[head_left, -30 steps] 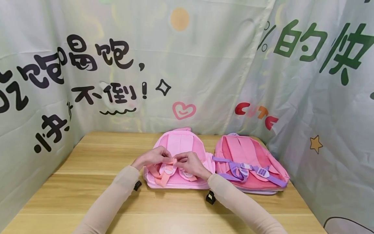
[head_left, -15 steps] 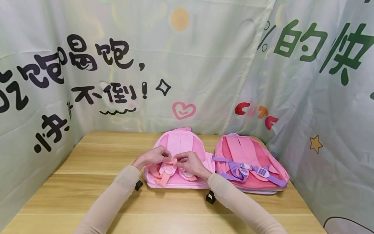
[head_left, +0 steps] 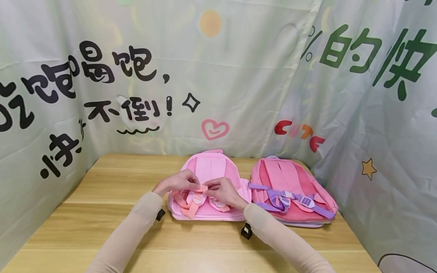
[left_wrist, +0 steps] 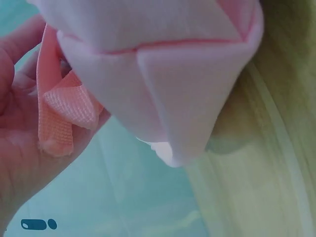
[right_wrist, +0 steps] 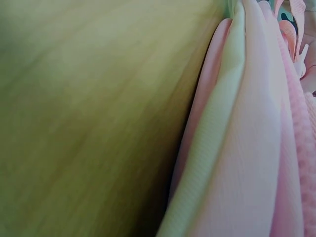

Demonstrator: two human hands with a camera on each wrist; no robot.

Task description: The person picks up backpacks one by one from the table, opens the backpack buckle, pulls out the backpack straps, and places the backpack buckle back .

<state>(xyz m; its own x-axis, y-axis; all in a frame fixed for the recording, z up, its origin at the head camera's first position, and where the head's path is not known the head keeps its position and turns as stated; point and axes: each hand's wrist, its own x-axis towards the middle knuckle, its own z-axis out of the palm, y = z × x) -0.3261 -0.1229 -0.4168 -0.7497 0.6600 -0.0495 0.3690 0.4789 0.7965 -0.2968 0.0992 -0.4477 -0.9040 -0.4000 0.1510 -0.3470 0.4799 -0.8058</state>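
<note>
A light pink backpack (head_left: 205, 167) lies on the table with its back panel and coral shoulder straps facing up. Over its lower part, my left hand (head_left: 181, 181) pinches a coral strap by a small buckle (head_left: 204, 188). From the other side my right hand (head_left: 222, 190) pinches the buckle end between thumb and fingers. In the left wrist view, a folded coral webbing strap (left_wrist: 54, 108) hangs across the left palm (left_wrist: 19, 128). The right wrist view mostly shows the backpack's side (right_wrist: 247, 123), with a bit of strap (right_wrist: 297, 24) at the upper corner.
A darker pink backpack (head_left: 280, 170) with purple straps (head_left: 321, 211) lies just to the right, close against the first one. Both sit on a wooden table (head_left: 119, 182). Printed fabric curtains (head_left: 239, 94) rise behind and at both sides.
My left hand has shifted very slightly left, and a little more coral strap shows between the hands. The right hand and both backpacks stay in place.
</note>
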